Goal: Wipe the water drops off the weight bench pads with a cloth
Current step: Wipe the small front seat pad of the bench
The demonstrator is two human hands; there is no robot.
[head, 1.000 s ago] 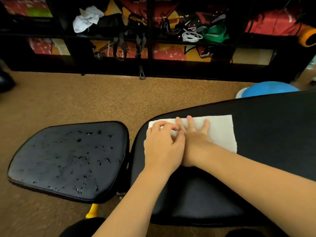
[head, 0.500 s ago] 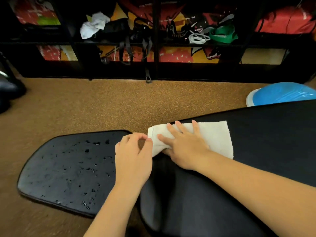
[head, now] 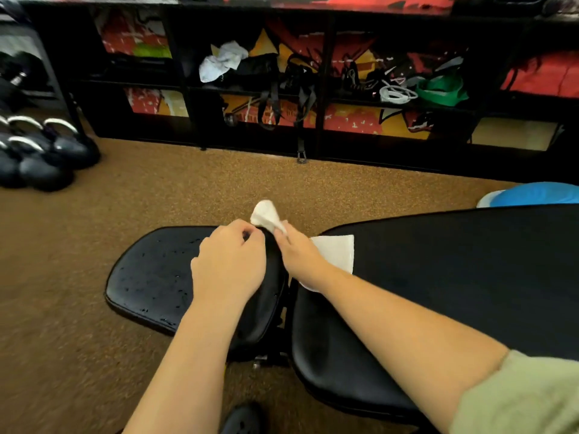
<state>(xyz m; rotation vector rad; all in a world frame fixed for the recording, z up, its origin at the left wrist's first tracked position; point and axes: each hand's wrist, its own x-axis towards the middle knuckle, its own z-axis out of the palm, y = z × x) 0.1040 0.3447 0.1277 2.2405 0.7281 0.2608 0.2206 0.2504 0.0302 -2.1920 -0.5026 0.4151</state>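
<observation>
Seat pad (head: 150, 277) still wet, cloth (head: 336, 252) now lifted

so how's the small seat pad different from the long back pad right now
The small seat pad is dotted with water drops; the long back pad looks dry. The seat pad is short and rounded, while the back pad is longer and runs off the frame to the right. The white cloth lies partly on the back pad, one end lifted toward the seat pad. Both are black and padded.

Both bare forearms reach forward, nearly side by side. The left hand (head: 230, 264) curls knuckles-up, fingertips pinched together. The right hand (head: 299, 255) pinches white cloth (head: 336, 252).
</observation>
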